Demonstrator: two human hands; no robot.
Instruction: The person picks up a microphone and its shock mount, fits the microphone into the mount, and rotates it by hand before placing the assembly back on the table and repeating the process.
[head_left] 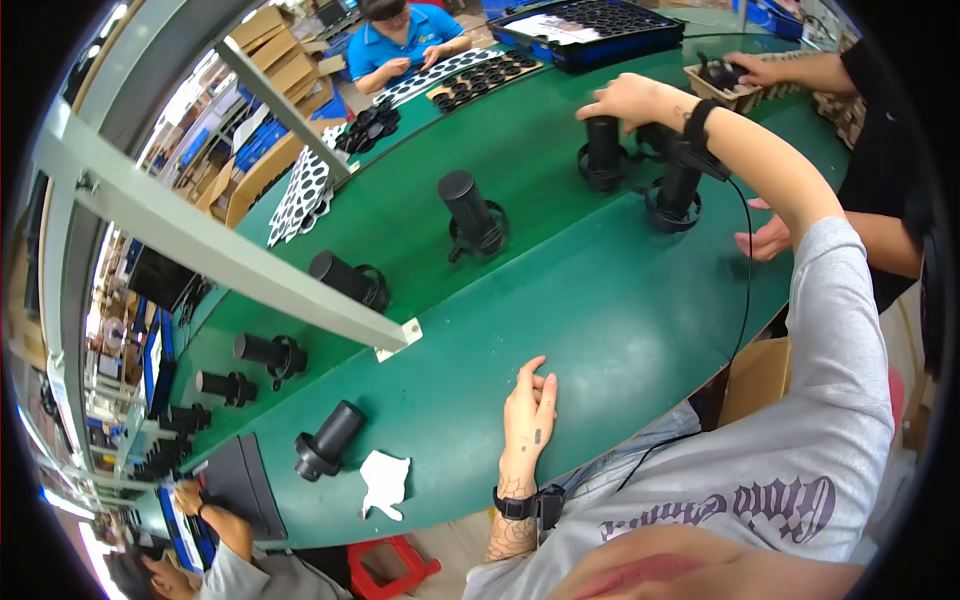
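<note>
At the back right, my right hand (632, 103) has its fingers closed over the top of a black cylindrical part (603, 150), which stands upright on a ring-shaped base. Another such black cylinder (677, 192) stands beside it, below my right wrist, and a third (655, 140) is partly hidden behind my hand. My left hand (530, 410) rests near the table's front edge, empty, its fingers stretched out and loosely apart. Farther left, a black cylinder (335, 430) leans on its wider end next to a crumpled white cloth (385, 483).
More black cylinders, one (470, 205) mid-table, stand along the green table (600, 310). A pale metal post (240, 250) crosses the left side. At right, a co-worker's hand (757, 70) holds a black part over a tray (735, 95). Another person sits opposite.
</note>
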